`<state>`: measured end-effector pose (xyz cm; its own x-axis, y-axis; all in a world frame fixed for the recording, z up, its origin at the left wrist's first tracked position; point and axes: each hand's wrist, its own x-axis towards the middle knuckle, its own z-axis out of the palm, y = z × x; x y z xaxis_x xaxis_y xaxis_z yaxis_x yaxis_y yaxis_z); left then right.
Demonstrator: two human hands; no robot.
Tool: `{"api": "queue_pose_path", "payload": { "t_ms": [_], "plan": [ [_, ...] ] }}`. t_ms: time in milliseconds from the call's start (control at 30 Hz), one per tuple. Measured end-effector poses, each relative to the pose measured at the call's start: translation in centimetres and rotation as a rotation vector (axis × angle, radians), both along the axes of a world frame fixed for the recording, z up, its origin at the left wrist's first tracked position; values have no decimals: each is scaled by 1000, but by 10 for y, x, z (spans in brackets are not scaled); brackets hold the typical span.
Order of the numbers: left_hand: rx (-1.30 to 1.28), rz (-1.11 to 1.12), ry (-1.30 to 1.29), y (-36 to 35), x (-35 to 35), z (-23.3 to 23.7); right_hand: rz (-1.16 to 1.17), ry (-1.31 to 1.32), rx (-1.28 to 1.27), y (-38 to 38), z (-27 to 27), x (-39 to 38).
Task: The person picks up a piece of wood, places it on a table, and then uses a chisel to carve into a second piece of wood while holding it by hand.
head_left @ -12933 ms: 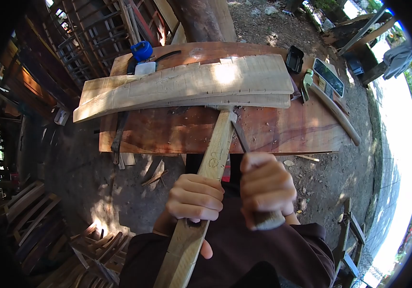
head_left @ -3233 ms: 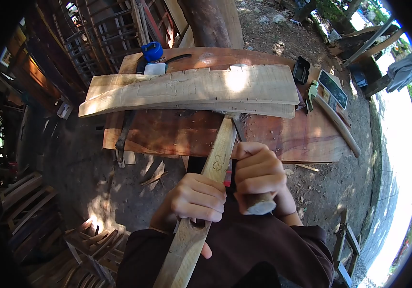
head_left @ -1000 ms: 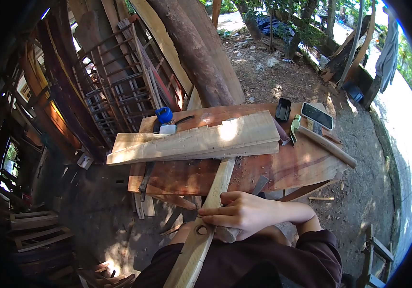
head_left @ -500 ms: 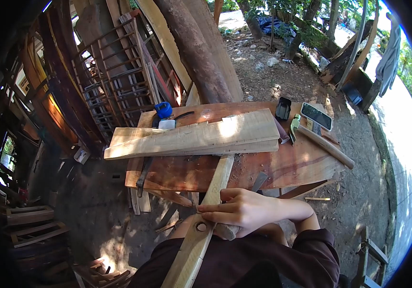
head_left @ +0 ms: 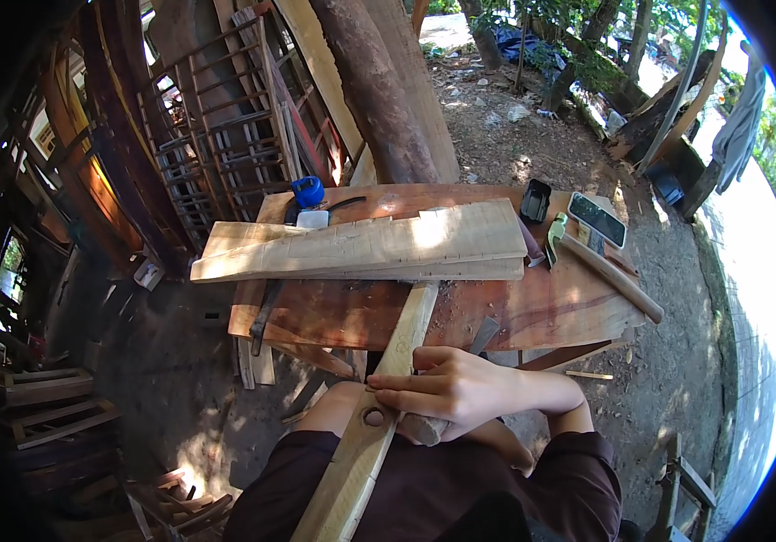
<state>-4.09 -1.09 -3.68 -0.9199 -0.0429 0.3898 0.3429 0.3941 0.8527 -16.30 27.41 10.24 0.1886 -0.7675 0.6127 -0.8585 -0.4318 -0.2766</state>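
My right hand [head_left: 460, 388] is closed around a chisel, its wooden handle [head_left: 425, 429] sticking out below the palm and its flat metal blade [head_left: 485, 335] showing beyond the knuckles. The fingertips of this hand touch a long light wooden bar [head_left: 358, 459], beside a round hole in it. That bar lies slanting across my lap, its far end resting on the reddish wooden table [head_left: 334, 316] by two stacked pale boards [head_left: 361, 248]. My left hand is out of the frame.
On the table are a green-headed hammer [head_left: 609, 274], a phone [head_left: 597, 219], a black case [head_left: 534, 200] and a blue object [head_left: 308, 191]. Wooden lattice frames [head_left: 216, 135] and planks lean behind it on the left. A wooden frame [head_left: 688, 488] stands at lower right.
The view has shifted slightly, so the table and boards appear a little higher. My right hand keeps its grip on the chisel and its place beside the hole.
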Motion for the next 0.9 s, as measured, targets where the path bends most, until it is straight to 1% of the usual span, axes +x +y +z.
{"api": "queue_pose_path", "payload": {
  "t_ms": [200,367,400,500,567,633,667,700,767,800,833,867,900],
  "plan": [
    [-23,34,-82,11,9,19,-19,-38,-22,2,-1,2],
    [-42,8,-246,21,28,29,-51,-161,-70,4,-5,8],
    [-41,0,-285,25,33,29,-43,-213,-134,0,-15,9],
    [-39,-8,-394,32,47,34,-50,-248,-55,8,-13,12],
    [-53,1,-442,31,50,43,-43,-276,-47,9,-14,12],
    [-91,16,-476,26,54,62,-59,-243,-103,5,-13,10],
    [-107,34,-334,28,53,85,-59,-250,-126,3,-12,8],
    [-134,33,-344,29,45,89,-50,-281,-131,4,-11,8],
    [-20,-238,304,36,27,92,-46,-328,-163,7,-8,6],
    [-22,-275,365,39,24,82,-63,-366,-199,11,-6,3],
    [6,-334,466,64,8,97,-84,-401,-236,16,-4,1],
    [113,-307,533,88,-1,96,-141,-461,-288,23,-2,1],
    [124,-386,573,96,-11,98,-164,-532,-388,29,3,1]
  ]
}}
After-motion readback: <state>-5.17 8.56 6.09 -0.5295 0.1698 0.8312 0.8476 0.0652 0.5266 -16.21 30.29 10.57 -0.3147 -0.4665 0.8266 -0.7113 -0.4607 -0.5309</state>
